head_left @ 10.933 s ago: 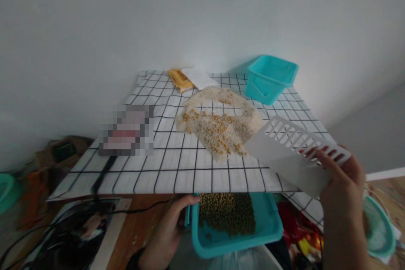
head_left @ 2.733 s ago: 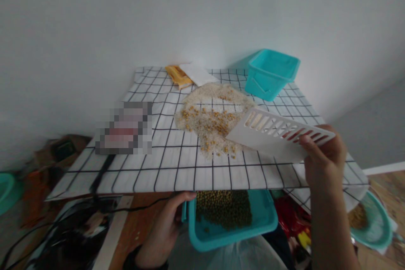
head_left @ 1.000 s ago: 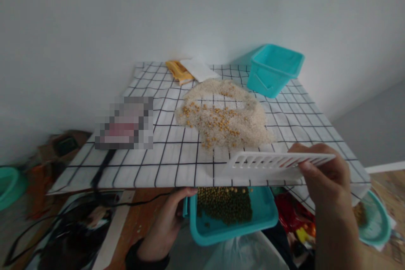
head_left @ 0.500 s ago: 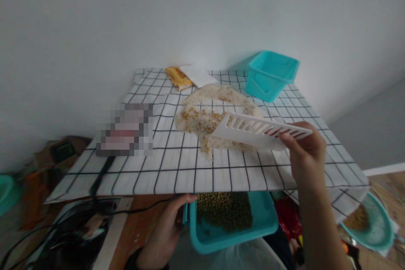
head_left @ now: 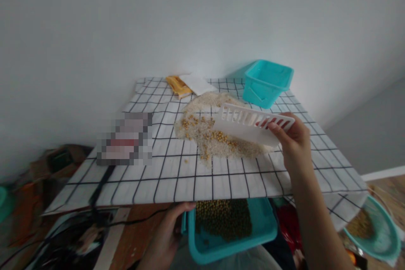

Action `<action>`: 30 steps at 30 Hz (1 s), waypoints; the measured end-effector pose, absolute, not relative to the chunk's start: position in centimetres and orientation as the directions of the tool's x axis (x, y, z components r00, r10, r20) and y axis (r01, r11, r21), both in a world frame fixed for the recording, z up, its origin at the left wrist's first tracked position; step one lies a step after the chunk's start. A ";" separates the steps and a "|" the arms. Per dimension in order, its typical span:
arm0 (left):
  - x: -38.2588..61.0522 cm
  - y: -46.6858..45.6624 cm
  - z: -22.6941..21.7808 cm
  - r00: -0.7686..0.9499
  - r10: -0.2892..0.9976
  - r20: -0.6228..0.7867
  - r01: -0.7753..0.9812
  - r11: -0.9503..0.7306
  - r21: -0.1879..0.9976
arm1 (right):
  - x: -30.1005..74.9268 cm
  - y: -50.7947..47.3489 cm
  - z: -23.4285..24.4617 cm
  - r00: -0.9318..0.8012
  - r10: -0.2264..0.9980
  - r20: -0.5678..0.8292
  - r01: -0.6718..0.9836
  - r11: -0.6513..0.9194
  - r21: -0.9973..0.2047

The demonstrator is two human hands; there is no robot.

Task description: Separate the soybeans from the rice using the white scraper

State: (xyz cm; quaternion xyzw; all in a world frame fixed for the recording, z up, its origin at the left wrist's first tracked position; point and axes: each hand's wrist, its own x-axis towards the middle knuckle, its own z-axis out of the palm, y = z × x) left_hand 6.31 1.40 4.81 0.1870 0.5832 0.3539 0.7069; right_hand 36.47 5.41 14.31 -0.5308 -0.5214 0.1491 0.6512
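In my right hand (head_left: pixel 295 137) is a white slotted plastic divider (head_left: pixel 249 128), gripped at its right end. Its long edge stands tilted against the heap of pale grain (head_left: pixel 249 148) on the table. Yellow kernels (head_left: pixel 221 136), perhaps soybeans or corn, lie mixed in and along the divider's near side. My left hand (head_left: pixel 172 223) is closed on the left rim of a teal plastic basket (head_left: pixel 234 257) held just under the table's front edge. Many small round beans (head_left: pixel 226 219) cover much of its bottom. The left fingers are partly hidden by the basket and the table edge.
A checked cloth covers the table (head_left: pixel 177 183). A teal bin (head_left: pixel 267 84) stands at the back right; a yellow packet (head_left: pixel 179 86) and white paper (head_left: pixel 198 83) lie at the back. A pixelated device (head_left: pixel 125 139) with a cord sits left. Low right is a teal basin (head_left: pixel 379 240).
The divider has swung toward the back left with my right hand, baring more yellow kernels in front of it. My left hand still holds the basket. The view has tilted slightly upward.
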 end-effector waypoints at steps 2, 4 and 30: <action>6.3 1.4 4.9 0.049 0.731 -0.680 -0.277 0.664 0.694 | 36.7 4.8 14.4 0.413 0.760 0.503 0.347 0.379 -0.858; 6.3 1.4 5.0 0.042 0.736 -0.676 -0.267 0.660 0.702 | 36.9 4.2 14.6 0.405 0.774 0.488 0.341 0.367 -0.865; 6.4 1.5 5.9 0.019 0.689 -0.725 -0.307 0.694 0.651 | 38.4 -2.4 12.0 0.465 0.781 0.416 0.227 0.350 -0.909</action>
